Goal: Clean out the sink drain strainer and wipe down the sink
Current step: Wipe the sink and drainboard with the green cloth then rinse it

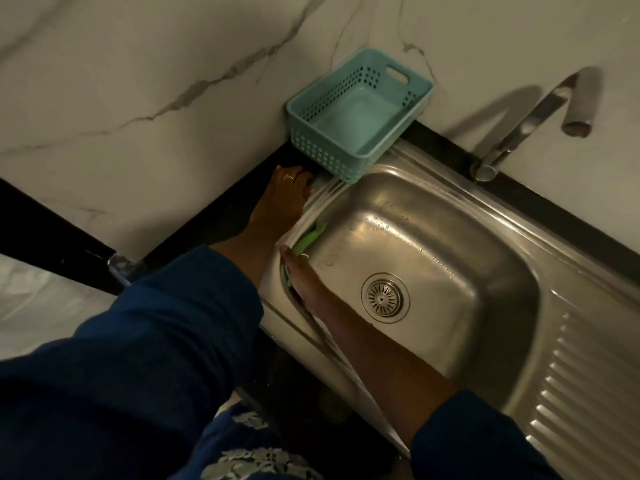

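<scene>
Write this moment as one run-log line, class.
step: wiping sink | right hand: holds green cloth against left wall | left hand: rests on sink edge | strainer: in drain

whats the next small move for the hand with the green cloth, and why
Probably slide the right hand and the green cloth along the sink wall toward the corner under the blue basket. The cloth sits at the left rim, droplets dot the back wall beyond it, and the left hand rests on the edge as a brace.
</scene>
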